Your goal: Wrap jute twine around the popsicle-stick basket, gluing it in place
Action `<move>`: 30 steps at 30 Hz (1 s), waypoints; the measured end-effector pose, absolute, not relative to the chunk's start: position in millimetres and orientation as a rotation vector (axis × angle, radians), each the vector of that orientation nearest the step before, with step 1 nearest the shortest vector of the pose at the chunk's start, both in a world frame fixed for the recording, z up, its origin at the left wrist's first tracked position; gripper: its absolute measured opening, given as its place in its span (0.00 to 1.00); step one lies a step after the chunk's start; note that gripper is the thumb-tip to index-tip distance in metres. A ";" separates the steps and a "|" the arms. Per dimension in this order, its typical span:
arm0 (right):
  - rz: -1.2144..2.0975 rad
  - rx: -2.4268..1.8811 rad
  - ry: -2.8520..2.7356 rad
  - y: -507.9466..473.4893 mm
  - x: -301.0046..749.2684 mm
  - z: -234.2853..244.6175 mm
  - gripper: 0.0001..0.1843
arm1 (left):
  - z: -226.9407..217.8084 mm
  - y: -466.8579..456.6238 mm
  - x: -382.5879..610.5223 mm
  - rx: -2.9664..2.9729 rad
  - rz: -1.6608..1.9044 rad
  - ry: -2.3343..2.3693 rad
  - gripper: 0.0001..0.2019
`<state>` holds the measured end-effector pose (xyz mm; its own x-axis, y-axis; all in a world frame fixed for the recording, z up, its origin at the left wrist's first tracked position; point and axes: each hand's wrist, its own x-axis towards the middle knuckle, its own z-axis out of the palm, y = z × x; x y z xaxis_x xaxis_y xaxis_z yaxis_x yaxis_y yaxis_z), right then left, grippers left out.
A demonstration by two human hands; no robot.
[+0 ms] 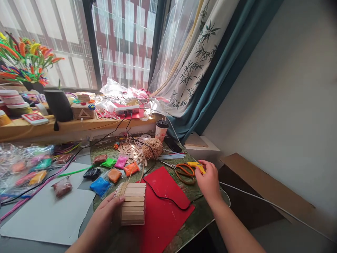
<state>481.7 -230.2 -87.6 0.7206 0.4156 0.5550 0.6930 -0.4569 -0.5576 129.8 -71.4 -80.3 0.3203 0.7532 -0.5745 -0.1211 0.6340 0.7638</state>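
Fingers of your left hand (105, 214) curl round the left side of the popsicle-stick box (134, 205), thumb pressed on its front, so they are clamped on it. The box stands on the tabletop (200, 211) near its front edge, just at the left border of the red sheet (165, 218), with a strand of twine wound round its upper left corner. A black cable (163, 197) snakes across the red sheet.

Your right hand (209, 181) lies further out, to the right, its fingertips on the yellow glue gun (197, 165). Whether those fingers are closed on it or only touching, you cannot tell from here. The orange-handled scissors (184, 172) lie just left of that hand, touching the glue gun.

To the left of the box, a grey paper sheet (47, 214) covers the tabletop. Beyond the box lie small clay packets: blue (100, 185), orange (131, 168), pink (121, 161) and green (108, 162).

Further back sits a ball of twine (152, 148) beside a scatter of loose popsicle sticks (130, 151), then a paper cup (161, 129) with a dark lid. Behind it runs the cluttered windowsill (79, 127), with a black cylinder (58, 104) on it and a bamboo-print curtain (200, 63) to its right.
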 end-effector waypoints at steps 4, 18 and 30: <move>-0.124 -2.552 -0.672 -261.2 546.8 -108.2 0.19 | -75.0 -75.9 131.7 0.711 0.581 1.089 0.25; 0.250 -2.345 -0.664 -250.9 551.0 -104.2 0.16 | -78.3 -84.6 130.9 0.763 0.575 1.118 0.23; 0.794 -1.351 -0.607 -234.8 489.1 -55.7 0.26 | -65.5 -85.6 132.2 0.744 0.529 1.069 0.19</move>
